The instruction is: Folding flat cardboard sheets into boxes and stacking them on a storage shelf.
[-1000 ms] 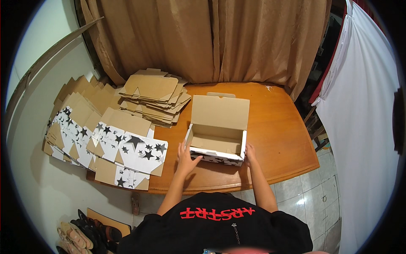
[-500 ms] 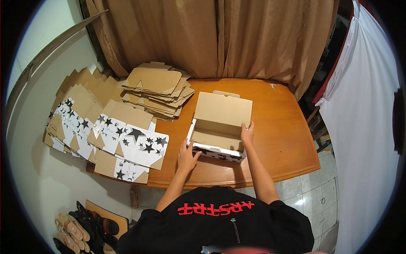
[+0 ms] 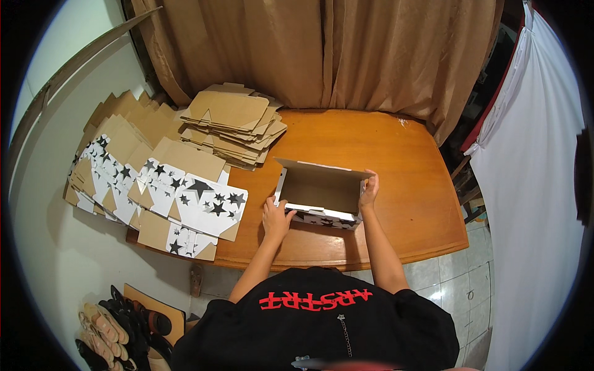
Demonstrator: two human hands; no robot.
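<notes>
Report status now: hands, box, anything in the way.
Left hand at front-left corner of box. Right hand at right end of raised lid. Box open. Flattened cartons lie left, apart from hands.

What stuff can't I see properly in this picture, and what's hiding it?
The far outside of the box: head view, hidden behind its raised lid.
Lower sheets in the cardboard stack: head view, mostly covered by those above.
The sandals: head view, lowest ones cut off by the edge.
Things in the dark gap beside the brown curtain: head view, too dark.
The pinkish patch at bottom middle: head view, blurred.
</notes>
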